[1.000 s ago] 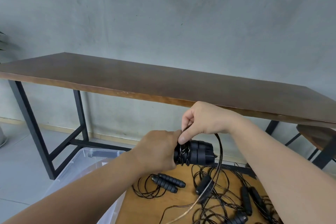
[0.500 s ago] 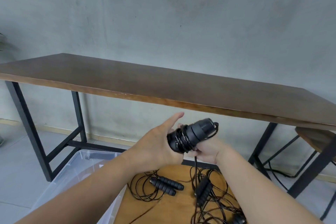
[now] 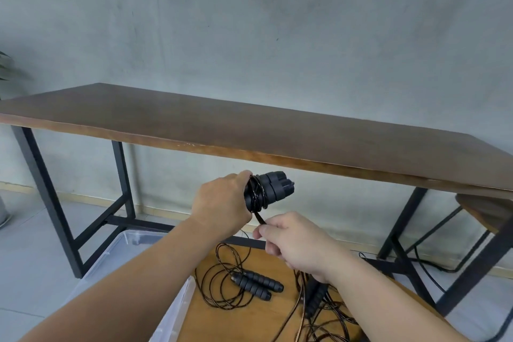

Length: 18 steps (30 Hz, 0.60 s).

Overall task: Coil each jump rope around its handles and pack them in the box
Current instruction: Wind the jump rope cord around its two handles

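Long dark wooden table (image 3: 277,130) on a black metal frame stands against a grey wall; nothing rests on the visible top. Below it, at the person's left, a clear plastic box (image 3: 130,247) sits on the floor; the part of its interior in view shows no ropes, so packing appears not yet begun. Beside the box, a low wooden surface (image 3: 249,322) carries the remaining work: one loose jump rope (image 3: 256,284), handles side by side with its cord in open loops, and a tangle of further ropes (image 3: 316,305) partly hidden under the right forearm. Their count cannot be told.

Judgement: the task is at an early stage. One rope is mid-coil; at least two more are uncoiled.

Left hand (image 3: 222,203) is raised in front of the table edge, fingers clenched around the paired black handles (image 3: 273,186), which point right and slightly up, with several turns of cord already wound on them. Right hand (image 3: 291,241) sits just below and to the right, pinching the free cord (image 3: 259,219) taut between thumb and fingers, close to the bundle.
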Each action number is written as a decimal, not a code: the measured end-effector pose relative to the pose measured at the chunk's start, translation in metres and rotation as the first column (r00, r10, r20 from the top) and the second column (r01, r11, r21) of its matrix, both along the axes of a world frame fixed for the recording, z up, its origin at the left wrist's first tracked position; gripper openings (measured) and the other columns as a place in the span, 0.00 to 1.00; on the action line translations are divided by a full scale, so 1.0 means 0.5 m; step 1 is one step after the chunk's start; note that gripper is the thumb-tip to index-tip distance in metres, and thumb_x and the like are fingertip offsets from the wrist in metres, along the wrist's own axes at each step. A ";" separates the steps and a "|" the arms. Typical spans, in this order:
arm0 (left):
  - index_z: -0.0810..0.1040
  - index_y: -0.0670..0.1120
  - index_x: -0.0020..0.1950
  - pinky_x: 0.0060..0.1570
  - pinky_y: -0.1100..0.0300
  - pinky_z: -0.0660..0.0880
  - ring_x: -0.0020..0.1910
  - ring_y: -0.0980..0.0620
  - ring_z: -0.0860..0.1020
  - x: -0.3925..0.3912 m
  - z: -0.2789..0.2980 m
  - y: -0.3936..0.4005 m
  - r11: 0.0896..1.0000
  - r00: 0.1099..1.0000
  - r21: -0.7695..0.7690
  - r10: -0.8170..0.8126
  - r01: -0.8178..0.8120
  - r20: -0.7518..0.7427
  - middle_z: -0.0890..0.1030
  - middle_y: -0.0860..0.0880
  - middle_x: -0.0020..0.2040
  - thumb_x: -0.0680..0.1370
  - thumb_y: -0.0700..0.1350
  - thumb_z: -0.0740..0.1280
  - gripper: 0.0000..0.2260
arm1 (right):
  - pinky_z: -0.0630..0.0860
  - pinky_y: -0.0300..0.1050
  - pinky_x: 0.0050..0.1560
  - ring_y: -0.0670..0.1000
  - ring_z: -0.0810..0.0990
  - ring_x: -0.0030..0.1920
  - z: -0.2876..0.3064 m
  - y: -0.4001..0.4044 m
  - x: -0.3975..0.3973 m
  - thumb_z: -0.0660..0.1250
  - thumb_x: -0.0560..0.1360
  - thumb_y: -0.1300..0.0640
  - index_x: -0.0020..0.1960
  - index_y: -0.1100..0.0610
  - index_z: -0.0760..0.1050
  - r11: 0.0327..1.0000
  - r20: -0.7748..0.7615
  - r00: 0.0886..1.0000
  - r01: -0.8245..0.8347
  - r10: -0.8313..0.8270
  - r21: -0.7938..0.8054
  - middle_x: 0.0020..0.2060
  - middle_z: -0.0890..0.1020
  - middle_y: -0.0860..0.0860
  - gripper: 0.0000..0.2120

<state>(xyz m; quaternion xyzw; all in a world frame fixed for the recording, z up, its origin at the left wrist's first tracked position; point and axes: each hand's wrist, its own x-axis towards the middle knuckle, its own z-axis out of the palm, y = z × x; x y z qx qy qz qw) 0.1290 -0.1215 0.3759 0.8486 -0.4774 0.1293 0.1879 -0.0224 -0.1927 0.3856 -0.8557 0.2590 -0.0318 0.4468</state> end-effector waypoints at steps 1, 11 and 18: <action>0.68 0.54 0.62 0.39 0.59 0.73 0.43 0.50 0.76 0.000 -0.003 -0.002 1.000 0.999 0.018 0.005 -0.006 0.033 0.77 0.54 0.48 0.74 0.47 0.67 0.18 | 0.65 0.39 0.34 0.44 0.69 0.28 0.010 0.002 -0.001 0.58 0.83 0.51 0.53 0.60 0.80 0.999 -0.028 0.999 -0.018 0.016 -0.045 0.31 0.74 0.47 0.16; 0.67 0.54 0.64 0.37 0.58 0.69 0.48 0.50 0.77 -0.013 -0.018 -0.004 0.984 0.965 0.174 -0.079 0.036 0.248 0.77 0.52 0.50 0.78 0.48 0.66 0.17 | 0.80 0.48 0.45 0.50 0.77 0.35 0.100 -0.017 -0.004 0.66 0.78 0.54 0.36 0.57 0.81 0.894 -0.186 0.982 -0.095 0.013 -0.438 0.32 0.78 0.54 0.14; 0.66 0.57 0.65 0.47 0.55 0.71 0.48 0.50 0.76 -0.022 0.006 -0.001 0.941 0.930 0.268 -0.272 0.205 0.246 0.78 0.54 0.51 0.76 0.50 0.67 0.20 | 0.72 0.36 0.36 0.45 0.79 0.40 0.144 -0.043 -0.002 0.70 0.76 0.53 0.43 0.52 0.85 0.853 -0.184 0.982 -0.139 0.051 -0.502 0.37 0.82 0.47 0.07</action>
